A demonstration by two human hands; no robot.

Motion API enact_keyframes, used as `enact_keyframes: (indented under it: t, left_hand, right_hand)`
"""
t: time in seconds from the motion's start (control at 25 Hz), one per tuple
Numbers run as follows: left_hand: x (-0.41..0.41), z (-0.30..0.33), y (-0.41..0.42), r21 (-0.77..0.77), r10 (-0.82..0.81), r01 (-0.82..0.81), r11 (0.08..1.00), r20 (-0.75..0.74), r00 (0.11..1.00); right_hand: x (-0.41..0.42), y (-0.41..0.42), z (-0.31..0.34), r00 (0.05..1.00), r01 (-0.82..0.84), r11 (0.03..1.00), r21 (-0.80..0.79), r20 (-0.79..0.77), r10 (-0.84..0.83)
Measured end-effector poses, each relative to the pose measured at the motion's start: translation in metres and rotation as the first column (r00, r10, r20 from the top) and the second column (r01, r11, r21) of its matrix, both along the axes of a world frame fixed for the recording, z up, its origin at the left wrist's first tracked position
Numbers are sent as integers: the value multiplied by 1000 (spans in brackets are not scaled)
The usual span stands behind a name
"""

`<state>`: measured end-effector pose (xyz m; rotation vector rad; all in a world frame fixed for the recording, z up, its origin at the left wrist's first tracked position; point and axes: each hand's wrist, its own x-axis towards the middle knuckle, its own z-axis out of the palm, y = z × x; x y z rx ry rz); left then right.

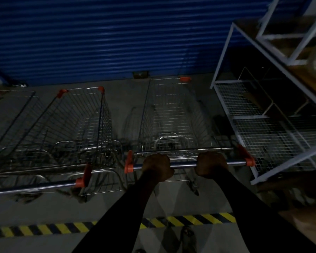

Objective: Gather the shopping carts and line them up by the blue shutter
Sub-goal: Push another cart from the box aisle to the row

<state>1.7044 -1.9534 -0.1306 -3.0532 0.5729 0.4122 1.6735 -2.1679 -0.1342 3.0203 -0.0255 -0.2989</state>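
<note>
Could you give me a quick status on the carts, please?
Left hand and right hand grip the cart handle. Cart nose near blue shutter. Second cart alongside left, white rack close right.

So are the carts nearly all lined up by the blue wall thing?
Partly. One cart already stands nose toward the blue shutter, and another shows at the far left. Both hands, left hand and right hand, grip the handle of the cart being parked beside the white rack. Whether more carts remain elsewhere isn't visible.
</note>
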Motion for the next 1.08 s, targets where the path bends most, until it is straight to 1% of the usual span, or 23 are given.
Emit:
enact_keyframes:
  t: [0.16, 0.4, 0.52, 0.64, 0.72, 0.88, 0.92, 0.96, 1.0, 1.04, 1.08]
  left_hand:
    - [3, -3, -2, -17, 15, -15, 1000, -16, 1000]
    - [17, -7, -6, 20, -3, 4, 1000, -68, 998]
    - [22, -4, -9, 26, -14, 16, 1000, -78, 997]
    - [19, -1, -14, 21, -1, 2, 1000, -83, 997]
    - [18, 2, -15, -16, 37, -39, 999, -93, 995]
    - [7, 9, -21, 5, 58, -58, 998, -39, 998]
    - [4, 10, -23, -14, 69, -70, 997, -29, 997]
    - [0, 9, -24, -101, 101, -103, 990, -31, 994]
    - [-5, 8, -23, -260, 139, -148, 954, -53, 989]
    - [-12, 12, -22, -463, 198, -229, 857, -115, 973]
    - [-17, 16, -24, -625, 248, -317, 714, -197, 948]
  right_hand:
    - [3, -2, 0, 1000, -14, 1000, 13, -2, 14]
    - [16, -12, -5, 997, -49, 987, 153, -58, 59]
    - [21, -15, -6, 994, -68, 982, 174, -69, 81]
    - [26, -24, -6, 989, -64, 976, 210, -118, 90]
    - [28, -28, -4, 985, -56, 960, 274, -141, 98]
    - [26, -34, 4, 978, -40, 911, 411, -169, 119]
    - [26, -35, 6, 977, -2, 868, 496, -183, 107]
    - [27, -35, 9, 979, 58, 772, 633, -186, 79]
    - [28, -33, 9, 986, 115, 602, 790, -164, 26]
    - [28, -28, 11, 989, 148, 392, 908, -134, -64]
    - [27, -22, 14, 980, 145, 195, 970, -114, -164]
